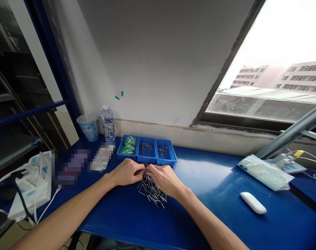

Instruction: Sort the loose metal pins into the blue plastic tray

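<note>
A loose heap of thin metal pins (154, 192) lies on the blue table, partly under my hands. My left hand (128, 172) is closed in a pinch at the heap's far edge. Facing it, my right hand (161, 177) pinches too, and the fingertips of both nearly meet. A thin metal pin (148, 171) shows between them; its ends are hidden by the fingers. Just beyond stand three joined blue trays. The left tray (118, 155) holds green-and-clear small packets (129, 145). A few pins lie in the middle tray (147, 159) and in the right tray (168, 161).
At the back left are a paper cup (89, 128) and a water bottle (108, 125). White power strips (34, 187) with cables lie at left. On the right are a tissue pack (264, 172), a white oval case (253, 202) and a metal bar (290, 133).
</note>
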The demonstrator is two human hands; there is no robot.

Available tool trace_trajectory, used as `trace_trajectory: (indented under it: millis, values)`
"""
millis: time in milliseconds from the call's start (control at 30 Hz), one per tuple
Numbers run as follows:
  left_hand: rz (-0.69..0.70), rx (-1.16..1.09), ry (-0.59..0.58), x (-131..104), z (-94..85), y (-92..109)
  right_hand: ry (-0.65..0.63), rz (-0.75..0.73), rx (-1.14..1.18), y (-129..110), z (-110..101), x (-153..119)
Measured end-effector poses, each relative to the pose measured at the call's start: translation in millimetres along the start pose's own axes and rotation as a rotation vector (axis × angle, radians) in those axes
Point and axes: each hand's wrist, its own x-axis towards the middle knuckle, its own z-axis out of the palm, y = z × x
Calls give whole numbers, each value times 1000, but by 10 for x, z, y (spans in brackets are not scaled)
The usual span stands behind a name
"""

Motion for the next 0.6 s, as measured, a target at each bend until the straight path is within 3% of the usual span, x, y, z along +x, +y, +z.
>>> trace_trajectory:
  millis: [600]
  values:
    - [-13,-9,-19,-2,-6,8,-11,-6,-56,-12,-3,11]
